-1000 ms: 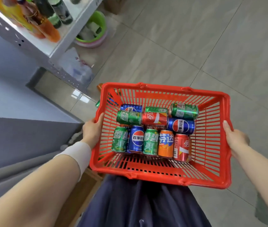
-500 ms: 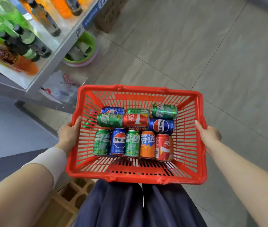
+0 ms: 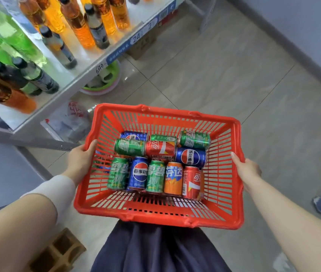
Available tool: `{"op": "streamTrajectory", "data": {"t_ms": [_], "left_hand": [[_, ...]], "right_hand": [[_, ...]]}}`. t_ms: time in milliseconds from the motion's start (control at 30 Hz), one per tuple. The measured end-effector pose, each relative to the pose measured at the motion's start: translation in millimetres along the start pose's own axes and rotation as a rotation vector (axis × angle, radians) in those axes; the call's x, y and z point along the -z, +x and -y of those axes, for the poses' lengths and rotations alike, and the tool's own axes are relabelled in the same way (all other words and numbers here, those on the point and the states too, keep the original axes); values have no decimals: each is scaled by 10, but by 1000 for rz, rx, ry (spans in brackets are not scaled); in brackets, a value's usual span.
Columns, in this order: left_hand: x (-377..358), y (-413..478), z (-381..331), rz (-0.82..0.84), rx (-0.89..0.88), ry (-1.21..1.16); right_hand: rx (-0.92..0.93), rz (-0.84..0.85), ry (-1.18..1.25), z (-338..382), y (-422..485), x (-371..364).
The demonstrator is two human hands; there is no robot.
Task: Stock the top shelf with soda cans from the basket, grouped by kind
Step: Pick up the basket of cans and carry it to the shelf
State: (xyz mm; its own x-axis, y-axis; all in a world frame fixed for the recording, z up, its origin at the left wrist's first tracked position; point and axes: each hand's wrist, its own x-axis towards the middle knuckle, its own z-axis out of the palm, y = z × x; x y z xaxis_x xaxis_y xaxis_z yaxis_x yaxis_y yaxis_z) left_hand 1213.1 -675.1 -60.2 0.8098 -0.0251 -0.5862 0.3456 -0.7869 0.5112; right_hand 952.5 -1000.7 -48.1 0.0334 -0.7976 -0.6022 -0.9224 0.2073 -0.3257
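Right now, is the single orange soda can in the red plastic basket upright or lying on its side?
Lying on its side: the orange soda can shows its whole printed wall, flat among its neighbours.

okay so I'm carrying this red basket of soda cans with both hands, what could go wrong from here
1. The cans lie loose on their sides in the basket, so tipping it could roll them together and mix the kinds further.
2. Both the left hand and the right hand grip the rim, so neither is free to lift a can until the basket is set down.
3. The orange can is the only one visible, easy to misgroup.
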Motion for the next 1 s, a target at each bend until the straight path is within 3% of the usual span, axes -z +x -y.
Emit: {"op": "streamTrajectory", "data": {"t_ms": [367,567,833,1000], "left_hand": [[-103,587,-802,-52,101,-39],[-248,683,-1037,-165,222,-131],[-498,1083,-1077,-211,353,-200],[-756,1608,-1011,-169,430,-212]], "right_hand": [[75,62,-138,1191,955,6],[243,169,-283,1993,1502,-73],[407,203,-427,2848,2067,-321],[413,197,-492,3038,2446,-624]]}}
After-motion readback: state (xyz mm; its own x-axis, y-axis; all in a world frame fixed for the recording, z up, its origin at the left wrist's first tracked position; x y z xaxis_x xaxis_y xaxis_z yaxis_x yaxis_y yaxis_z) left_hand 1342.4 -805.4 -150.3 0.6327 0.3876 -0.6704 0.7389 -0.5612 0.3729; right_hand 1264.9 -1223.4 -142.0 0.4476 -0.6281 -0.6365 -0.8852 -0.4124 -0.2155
